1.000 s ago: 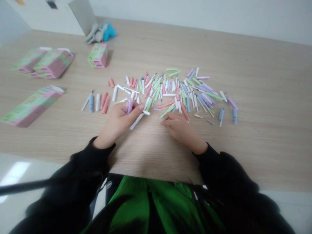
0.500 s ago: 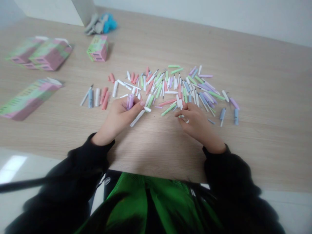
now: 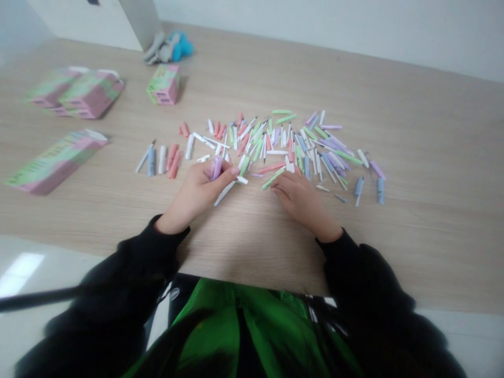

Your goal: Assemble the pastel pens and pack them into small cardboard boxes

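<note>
I hold a short, pale purple plastic tube (image 3: pixel 216 168) in the curl of my left hand (image 3: pixel 197 195), with a slim white plastic stick (image 3: pixel 242 180) jutting out under the thumb toward three o'clock, twelve being straight ahead of me. A longer white plastic tube (image 3: pixel 224 194) slants just below that hand's fingertips; I cannot tell whether I grip it or it lies on the pale wood-grain tabletop (image 3: pixel 425 210). My right hand (image 3: pixel 297 202) is down at the near edge of a loose spread of pastel pen parts, its fingers bent against a slender light green plastic tube (image 3: pixel 271 179) at about ten o'clock from it; the fingertips are hidden, so I cannot say whether they pinch anything. To do this well, I judge that the left hand needs only light pressure, enough to pin the purple tube in the palm while thumb and forefinger stay free to steer the white stick. With the right, one piece at a time is best, pinched near its middle and lifted straight up, because the parts at twelve o'clock lie crossed and a sideways drag could scatter them. Smooth round tubes probably roll easily, so I should mind the small blue plastic piece (image 3: pixel 340 198) at three o'clock from my right hand, where a sleeve could brush it.
</note>
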`<state>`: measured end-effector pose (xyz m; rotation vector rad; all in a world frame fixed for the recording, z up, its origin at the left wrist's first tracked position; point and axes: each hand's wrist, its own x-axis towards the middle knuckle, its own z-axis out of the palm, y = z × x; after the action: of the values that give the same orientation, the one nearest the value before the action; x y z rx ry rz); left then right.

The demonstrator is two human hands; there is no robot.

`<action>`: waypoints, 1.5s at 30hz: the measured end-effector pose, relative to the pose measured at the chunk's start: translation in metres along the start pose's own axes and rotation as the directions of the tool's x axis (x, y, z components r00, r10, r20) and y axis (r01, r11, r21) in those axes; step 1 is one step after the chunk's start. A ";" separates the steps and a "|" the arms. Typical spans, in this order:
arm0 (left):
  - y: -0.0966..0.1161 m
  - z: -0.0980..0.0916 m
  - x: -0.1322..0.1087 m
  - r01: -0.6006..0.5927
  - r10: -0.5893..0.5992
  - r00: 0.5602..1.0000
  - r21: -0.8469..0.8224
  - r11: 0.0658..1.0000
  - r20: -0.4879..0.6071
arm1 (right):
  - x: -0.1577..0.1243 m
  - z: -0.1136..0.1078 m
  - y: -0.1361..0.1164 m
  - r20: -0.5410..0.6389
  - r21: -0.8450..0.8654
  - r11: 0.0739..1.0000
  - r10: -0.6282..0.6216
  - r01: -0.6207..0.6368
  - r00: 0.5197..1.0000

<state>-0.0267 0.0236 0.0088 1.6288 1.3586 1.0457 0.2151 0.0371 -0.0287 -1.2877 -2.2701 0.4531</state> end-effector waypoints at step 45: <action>-0.004 0.009 -0.004 -0.053 0.055 0.997 -0.037 0.998 0.049 | -0.002 0.004 -0.035 0.085 0.900 0.397 0.247 -0.181 0.965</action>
<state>-0.0205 0.0199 0.0019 1.6629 1.2626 1.0479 0.1889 0.0172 -0.0153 -0.9239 -1.3239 1.4745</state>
